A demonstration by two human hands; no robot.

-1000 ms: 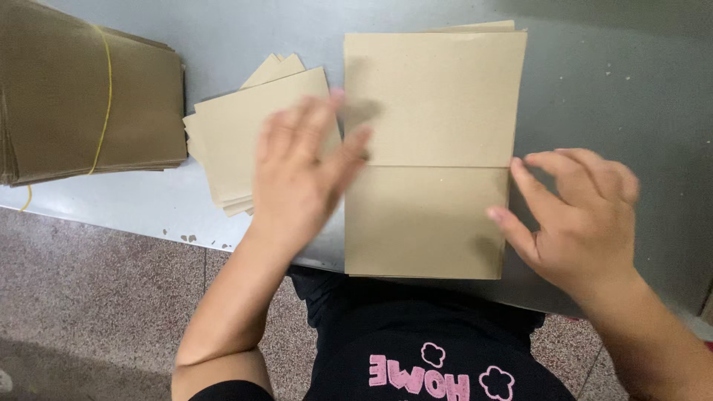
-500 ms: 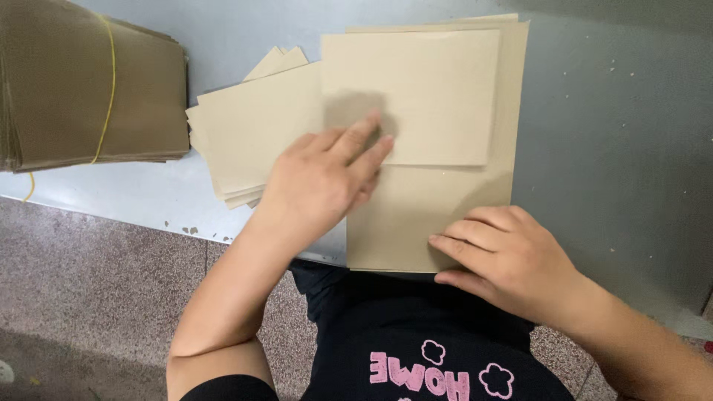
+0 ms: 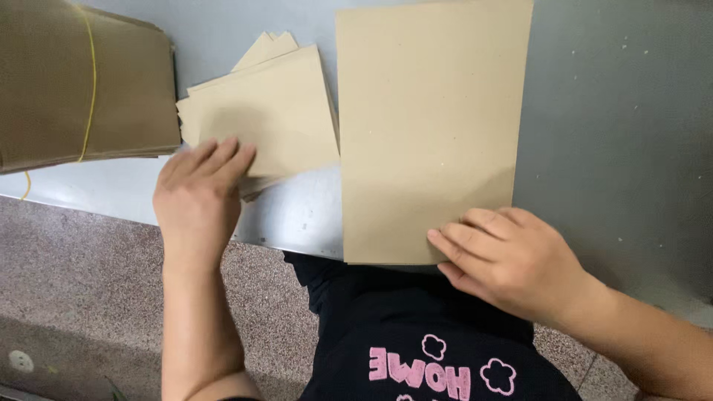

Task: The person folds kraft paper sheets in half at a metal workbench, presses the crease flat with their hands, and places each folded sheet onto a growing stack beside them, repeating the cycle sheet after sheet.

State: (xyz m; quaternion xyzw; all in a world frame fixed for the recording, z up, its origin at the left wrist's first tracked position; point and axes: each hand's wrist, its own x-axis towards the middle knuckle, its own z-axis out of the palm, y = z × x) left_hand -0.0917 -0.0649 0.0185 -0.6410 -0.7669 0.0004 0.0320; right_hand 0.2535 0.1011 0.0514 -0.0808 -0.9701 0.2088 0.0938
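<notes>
Pressing one large cardboard sheet (image 3: 431, 126) at the worktop's (image 3: 616, 126) near edge, right hand (image 3: 512, 256) fingers curled. Left hand (image 3: 197, 197) lies flat, fingers loose, on one small fanned stack (image 3: 267, 119); one banded bundle (image 3: 74, 82) sits left.

A bundle (image 3: 82, 82) of brown paper sheets or flat bags sat at the table's far left, bound by a yellow rubber band (image 3: 90, 89) running across it; rectangular, dull brown, partly cut off by the frame edge. Just right of it lay a fanned stack (image 3: 267, 111) of smaller tan sheets, corners splayed, paler than the bundle. Whether these were envelopes or plain card could not be told. Right of the stack lay one large tan rectangular sheet (image 3: 431, 126), plain-faced, its near edge overhanging the table rim. No labels, signs or screens were seen.
</notes>
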